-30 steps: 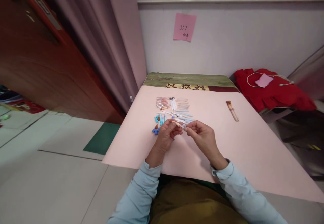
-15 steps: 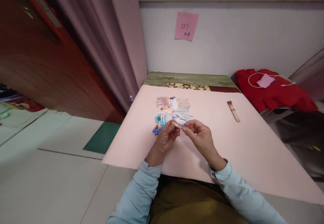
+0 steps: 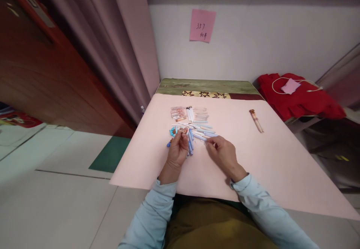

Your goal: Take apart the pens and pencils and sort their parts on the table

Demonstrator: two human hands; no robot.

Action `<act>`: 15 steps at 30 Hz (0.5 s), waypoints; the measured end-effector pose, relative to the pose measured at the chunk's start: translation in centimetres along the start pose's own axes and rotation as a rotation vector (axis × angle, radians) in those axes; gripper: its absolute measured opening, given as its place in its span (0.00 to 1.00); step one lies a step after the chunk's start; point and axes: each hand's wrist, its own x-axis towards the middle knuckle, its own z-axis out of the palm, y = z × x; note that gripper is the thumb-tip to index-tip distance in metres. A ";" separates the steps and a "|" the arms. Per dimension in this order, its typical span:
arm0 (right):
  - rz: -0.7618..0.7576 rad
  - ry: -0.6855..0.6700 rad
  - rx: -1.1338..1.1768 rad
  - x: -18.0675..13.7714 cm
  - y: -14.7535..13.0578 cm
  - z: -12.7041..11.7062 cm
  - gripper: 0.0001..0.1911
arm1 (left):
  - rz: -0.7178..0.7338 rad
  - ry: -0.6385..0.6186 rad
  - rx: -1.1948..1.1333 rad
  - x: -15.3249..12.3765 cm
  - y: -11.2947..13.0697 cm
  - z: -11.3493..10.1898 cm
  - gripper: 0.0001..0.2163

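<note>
A cluster of small pens and pen parts (image 3: 194,123) lies on a pink sheet (image 3: 253,155) covering the table. My left hand (image 3: 177,150) is closed, its fingertips pinching a small brown cap (image 3: 183,131) beside several blue caps (image 3: 172,131). My right hand (image 3: 222,153) rests on the sheet to the right, fingers curled and pinching a thin pen piece at the edge of the cluster. Blue pen barrels (image 3: 190,141) lie between the two hands.
A single brown-topped pen (image 3: 256,121) lies apart at the right of the sheet. Red cloth with a white cord (image 3: 298,97) sits on a surface to the right. A pink note (image 3: 201,25) hangs on the wall; a curtain (image 3: 118,42) and a wooden door (image 3: 39,69) stand left.
My hands have drawn apart. The left hand moved up and left to the caps, and the right hand lowered onto the sheet. The view shifted slightly.
</note>
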 end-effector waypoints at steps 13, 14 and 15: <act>0.044 0.058 0.452 0.7 -1.5 -0.1 0.12 | 0.062 -0.212 0.346 0.5 -1.1 -1.1 0.08; 0.043 0.065 0.560 0.6 -1.9 -0.4 0.14 | 0.059 -0.250 0.400 0.4 -1.3 -1.1 0.10; 0.029 0.073 0.637 0.5 -2.4 -0.5 0.15 | 0.055 -0.282 0.440 0.4 -1.6 -1.2 0.11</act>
